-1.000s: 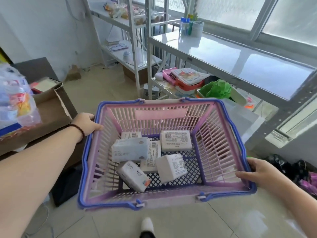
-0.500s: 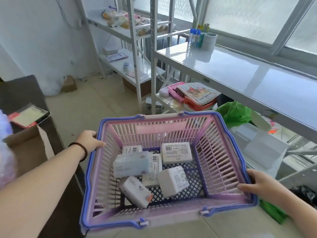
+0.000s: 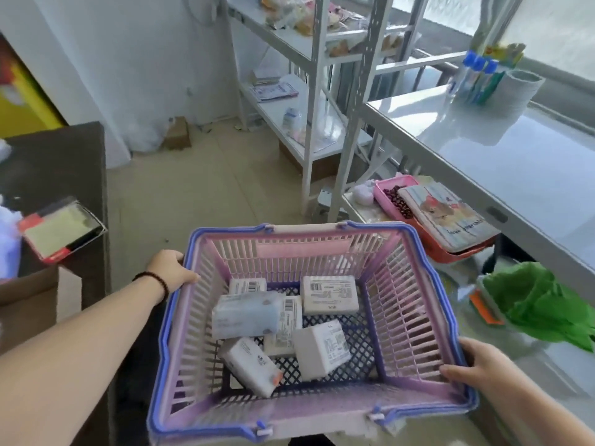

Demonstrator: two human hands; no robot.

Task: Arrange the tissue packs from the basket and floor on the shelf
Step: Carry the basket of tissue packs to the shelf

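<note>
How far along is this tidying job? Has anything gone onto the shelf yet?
No tissue packs show on the shelf top yet. In hand: the left hand and right hand grip the basket by its rim. Left: about six tissue packs lie loose inside, all waiting to be shelved. No packs on the floor are in view.

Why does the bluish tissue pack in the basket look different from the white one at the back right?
The bluish tissue pack has soft blue wrapping and rests on top of other packs; the white tissue pack shows a printed barcode label and lies flat on the basket floor. The bluish one looks blurrier and puffier, the white one crisp-edged. Both are rectangular and untouched.
</note>
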